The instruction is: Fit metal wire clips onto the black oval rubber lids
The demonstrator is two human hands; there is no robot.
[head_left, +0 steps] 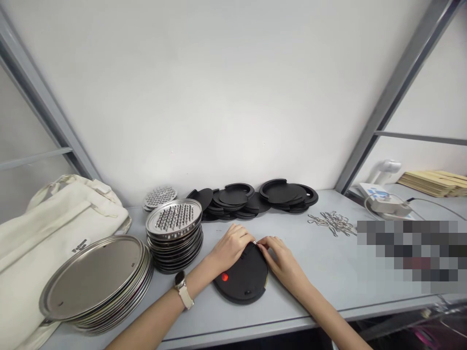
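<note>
Right hand point(280, 257) is clamped on one small metal piece point(255, 242) at the far edge of one black disc point(242, 277) near the table's point(314, 262) front; the left hand's point(231, 247) grip cannot be told.

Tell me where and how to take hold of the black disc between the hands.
Grip the black disc by its curved near edge, probably from the front: that stretch is uncovered, while the left hand overlaps its far left and the right hand sits at its far right.
</note>
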